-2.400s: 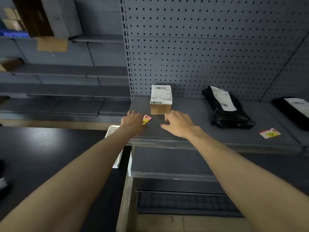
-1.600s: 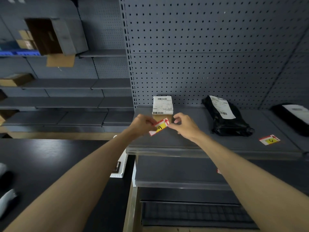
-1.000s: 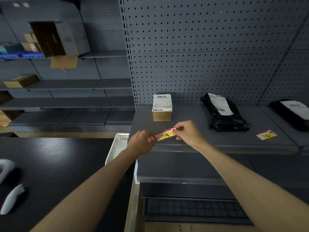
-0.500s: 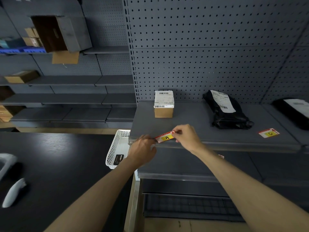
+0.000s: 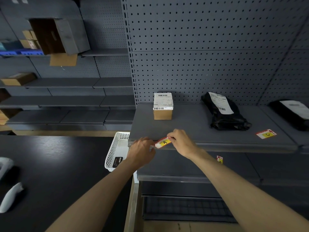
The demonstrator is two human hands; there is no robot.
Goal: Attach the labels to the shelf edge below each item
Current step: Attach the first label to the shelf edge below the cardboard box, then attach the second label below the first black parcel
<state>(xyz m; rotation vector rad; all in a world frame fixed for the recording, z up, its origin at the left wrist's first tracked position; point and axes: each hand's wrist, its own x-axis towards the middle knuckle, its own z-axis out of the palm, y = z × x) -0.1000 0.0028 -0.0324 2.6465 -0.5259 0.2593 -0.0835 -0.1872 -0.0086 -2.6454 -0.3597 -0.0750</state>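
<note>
A red, white and yellow label marked "A" [image 5: 163,142] is pinched at both ends, held against the front edge of the grey shelf [image 5: 217,145]. My left hand [image 5: 141,152] grips its left end and my right hand [image 5: 183,142] its right end. Straight behind it on the shelf stands a small cardboard box [image 5: 163,106] with a white shipping slip. A black mailer bag [image 5: 223,111] lies further right, and a label marked "C" [image 5: 266,134] lies flat on the shelf near the right end. Another small label [image 5: 219,159] sits on the lower shelf.
A white perforated basket [image 5: 115,151] holding a dark card stands left of the shelf on a black table [image 5: 50,164]. A second black bag [image 5: 292,113] lies at the far right. Pegboard backs the shelf. Cardboard boxes sit on shelving at the far left.
Both hands took the "A" label from the shelf top in front of the box, lifted it between them, then lowered it to the shelf's front edge.
</note>
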